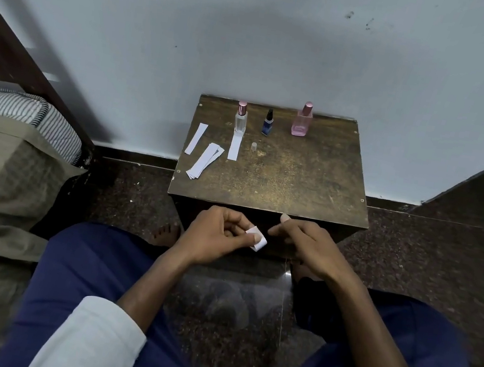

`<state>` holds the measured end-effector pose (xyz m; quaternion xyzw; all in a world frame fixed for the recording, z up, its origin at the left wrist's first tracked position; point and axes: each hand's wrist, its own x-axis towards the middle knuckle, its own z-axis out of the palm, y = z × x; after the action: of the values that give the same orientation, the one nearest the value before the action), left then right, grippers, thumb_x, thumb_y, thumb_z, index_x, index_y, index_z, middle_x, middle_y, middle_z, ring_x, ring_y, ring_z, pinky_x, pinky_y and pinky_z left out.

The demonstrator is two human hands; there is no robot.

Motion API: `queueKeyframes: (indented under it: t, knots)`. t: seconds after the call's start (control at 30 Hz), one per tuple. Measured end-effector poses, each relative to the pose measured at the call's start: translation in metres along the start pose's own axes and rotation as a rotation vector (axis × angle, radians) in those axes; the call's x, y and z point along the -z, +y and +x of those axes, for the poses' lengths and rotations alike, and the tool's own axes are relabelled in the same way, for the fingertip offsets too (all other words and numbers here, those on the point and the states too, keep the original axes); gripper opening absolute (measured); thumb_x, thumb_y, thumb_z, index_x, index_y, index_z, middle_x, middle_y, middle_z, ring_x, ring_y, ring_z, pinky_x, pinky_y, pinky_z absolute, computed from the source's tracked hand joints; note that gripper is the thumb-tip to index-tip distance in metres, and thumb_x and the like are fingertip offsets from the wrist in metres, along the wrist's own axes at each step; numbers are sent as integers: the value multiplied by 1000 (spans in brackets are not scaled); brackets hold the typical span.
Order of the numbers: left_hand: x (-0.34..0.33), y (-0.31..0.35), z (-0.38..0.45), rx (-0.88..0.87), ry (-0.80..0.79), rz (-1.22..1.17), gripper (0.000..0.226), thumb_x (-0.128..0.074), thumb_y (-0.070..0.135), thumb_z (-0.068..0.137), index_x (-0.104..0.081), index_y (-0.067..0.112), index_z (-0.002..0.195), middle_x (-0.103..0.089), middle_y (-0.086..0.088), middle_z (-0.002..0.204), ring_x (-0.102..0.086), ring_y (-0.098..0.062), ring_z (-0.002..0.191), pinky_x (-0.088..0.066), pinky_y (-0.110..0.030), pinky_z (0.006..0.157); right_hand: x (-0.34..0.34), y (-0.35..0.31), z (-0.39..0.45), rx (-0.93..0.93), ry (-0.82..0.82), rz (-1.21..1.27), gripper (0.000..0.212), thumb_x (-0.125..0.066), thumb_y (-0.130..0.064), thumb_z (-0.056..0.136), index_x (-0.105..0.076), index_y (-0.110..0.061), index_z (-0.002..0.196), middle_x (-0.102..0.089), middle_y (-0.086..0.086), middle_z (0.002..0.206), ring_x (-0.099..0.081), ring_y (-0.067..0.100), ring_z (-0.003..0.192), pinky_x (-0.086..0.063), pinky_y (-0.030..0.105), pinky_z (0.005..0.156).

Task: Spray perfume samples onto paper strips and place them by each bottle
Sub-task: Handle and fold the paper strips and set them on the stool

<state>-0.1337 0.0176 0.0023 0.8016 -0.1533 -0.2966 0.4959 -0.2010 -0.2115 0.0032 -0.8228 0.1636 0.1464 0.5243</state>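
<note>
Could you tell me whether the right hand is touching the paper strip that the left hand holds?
Apart: head view shows dark background between the right hand and the paper strip.

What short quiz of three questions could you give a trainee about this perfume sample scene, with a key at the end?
1. True or false: the small dark blue spray bottle has its cap on.
2. Which bottle already has a white paper strip lying in front of it? A) tall clear glass bottle with pink cap B) pink square glass bottle C) the blue one
3. What does the left hand pinch in its fingers?

Key:
1. False; a small clear cap stands apart on the worn brown wooden table.
2. A.
3. A small white paper piece; the right hand holds nothing.
</note>
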Motion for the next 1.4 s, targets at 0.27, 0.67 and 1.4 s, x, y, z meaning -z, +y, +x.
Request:
queueKeyframes:
  t: [0.27,0.67,1.4]
  knots:
    - [-1,2,1,-103,91,44,6,-85,33,91,-83,29,94,-78,13,77,-54,4,55,-40,-11,58,-14,-12,-4,-70,-238,130,85,-26,-80,101,-84,-17,96,-82,1,101,-74,20,101,-46,62,112]
    - [5,-2,24,-127,222,131,8,-81,41,94,-82,33,93,-75,12,73,-48,-2,51,-39,-25,55,-2,0,2,-91,-127,243,60,-48,-60,106,-80,-11,94,-81,4,91,-72,14,82,-47,41,85]
    - [49,-10,131,-186,214,234,7,-83,34,92,-81,30,96,-78,12,84,-72,-11,73,-58,-23,70,-13,-32,82,-3,-85,170,32,-54,-41,108,-76,-19,103,-82,-4,100,-74,13,80,-51,29,70]
